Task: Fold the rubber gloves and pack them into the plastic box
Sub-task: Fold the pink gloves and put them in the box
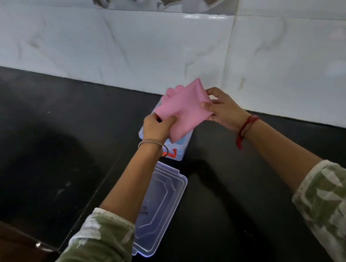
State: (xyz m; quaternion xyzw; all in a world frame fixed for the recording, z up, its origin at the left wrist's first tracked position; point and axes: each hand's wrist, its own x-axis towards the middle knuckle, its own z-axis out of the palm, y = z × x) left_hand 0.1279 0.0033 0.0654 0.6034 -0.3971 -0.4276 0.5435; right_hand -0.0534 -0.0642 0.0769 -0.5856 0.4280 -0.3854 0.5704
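A pink rubber glove (pixel 181 108), folded over on itself, is held in the air above a clear plastic box (pixel 180 149) that stands on the black counter near the wall. My left hand (pixel 156 128) pinches the glove's lower left edge. My right hand (pixel 219 108) grips its right edge. The glove's fingertips poke out at the upper left. Most of the box is hidden behind the glove and my left hand; red marking shows on its near side.
The box's clear lid (pixel 161 207) lies flat on the black counter (pixel 39 135) just in front of the box, partly under my left forearm. A white tiled wall (pixel 267 55) runs behind. A brown wooden edge (pixel 8 246) sits at the lower left.
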